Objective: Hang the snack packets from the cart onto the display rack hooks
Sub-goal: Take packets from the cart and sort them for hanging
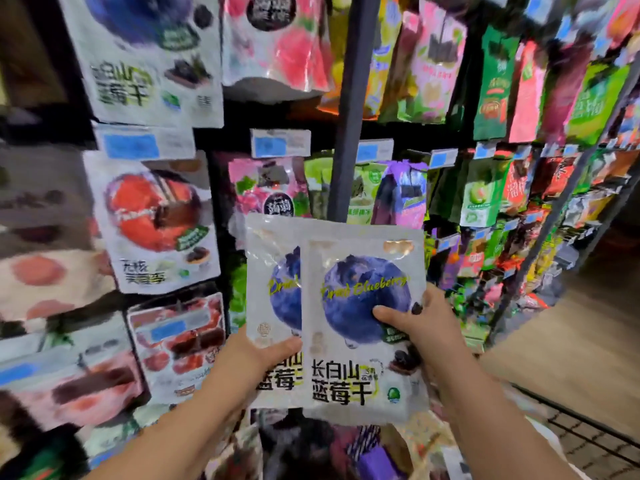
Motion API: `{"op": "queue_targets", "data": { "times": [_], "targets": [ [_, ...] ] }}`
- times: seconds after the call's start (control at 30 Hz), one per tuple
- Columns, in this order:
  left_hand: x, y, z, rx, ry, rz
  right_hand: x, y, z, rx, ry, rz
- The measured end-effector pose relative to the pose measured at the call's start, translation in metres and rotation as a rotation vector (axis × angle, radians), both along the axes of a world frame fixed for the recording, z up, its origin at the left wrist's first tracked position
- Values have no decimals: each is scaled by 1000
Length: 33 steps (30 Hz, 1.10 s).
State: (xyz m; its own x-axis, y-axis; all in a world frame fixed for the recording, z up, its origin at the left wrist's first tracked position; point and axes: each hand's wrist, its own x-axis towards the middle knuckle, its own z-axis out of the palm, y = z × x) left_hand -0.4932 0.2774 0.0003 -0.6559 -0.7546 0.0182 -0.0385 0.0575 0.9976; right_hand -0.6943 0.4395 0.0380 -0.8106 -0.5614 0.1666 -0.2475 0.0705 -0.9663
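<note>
Head view: two identical dried-blueberry packets are held upright in the air, above the cart (571,420) whose wire edge shows at the lower right, and in front of the display rack (512,209). The front packet (360,341) overlaps the right side of the rear packet (273,271), so both printed faces stay readable. The left hand (252,358) grasps the rear packet near its lower left edge, thumb on the face and fingers curled behind. The right hand (419,327) grasps the front packet at its right edge in the same way, thumb pressed on the blueberry picture. Holding low leaves the top margins free; this is judged to be deliberate, since that margin must meet a hook. Fanning the pair apart probably lets each be hung singly. A hanging blueberry packet (145,57) of the same design sits at the rack's upper left, left of the upright post (349,98), and likely marks the target row. Price tags (280,143) front the hook ends; the hooks themselves are too blurred to make out. Neither held packet touches the rack, so hanging is not yet begun.
</note>
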Motion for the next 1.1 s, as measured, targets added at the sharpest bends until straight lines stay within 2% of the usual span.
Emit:
{"op": "queue_targets", "data": {
  "times": [0.17,0.33,0.47,0.6,0.77,1.0,1.1],
  "targets": [
    [36,-27,16,64,116,102,38,-57,26,-49,115,137],
    [70,-48,40,-8,189,166,59,-89,54,-38,164,383],
    [87,-62,50,16,233,239,60,-104,65,-32,68,595],
    [103,-67,64,10,257,328,75,-115,71,-67,-121,769],
    [116,-69,85,-97,260,372,90,-128,74,-106,-158,771],
    [126,-80,121,-198,247,371,102,-139,110,-234,-35,676],
    [130,-83,138,-277,265,433,103,-145,130,-289,-23,663]
  ]
}}
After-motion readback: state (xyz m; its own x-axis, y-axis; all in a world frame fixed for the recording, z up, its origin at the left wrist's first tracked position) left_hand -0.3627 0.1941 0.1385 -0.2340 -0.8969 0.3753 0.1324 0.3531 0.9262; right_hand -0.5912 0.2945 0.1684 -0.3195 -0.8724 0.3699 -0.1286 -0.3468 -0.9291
